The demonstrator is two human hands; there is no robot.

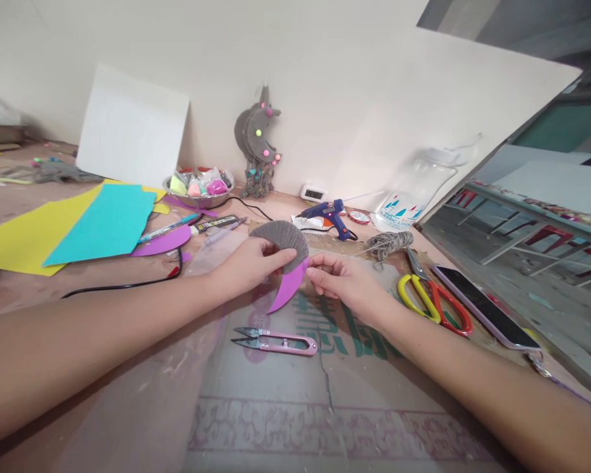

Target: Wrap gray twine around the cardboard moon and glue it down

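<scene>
Left of the 2 hands, a flat turquoise sheet point(101, 223) overlaps a yellow sheet point(20, 236). The left hand point(249, 264) pinches a purple crescent point(300, 264), its upper part covered in grey yarn, which sits between both hands. Just below them lie pink-handled metal thread snips point(270, 332) with 2 pointed blades. The right hand point(342, 279) bunches its fingertips at the crescent's right edge; whether they grip anything, I cannot tell. Right of that hand are a loose grey yarn bundle point(390, 244), scissors point(434, 297) with 1 yellow and 1 red handle, and a lilac-cased, black-screened phone point(487, 309).
</scene>
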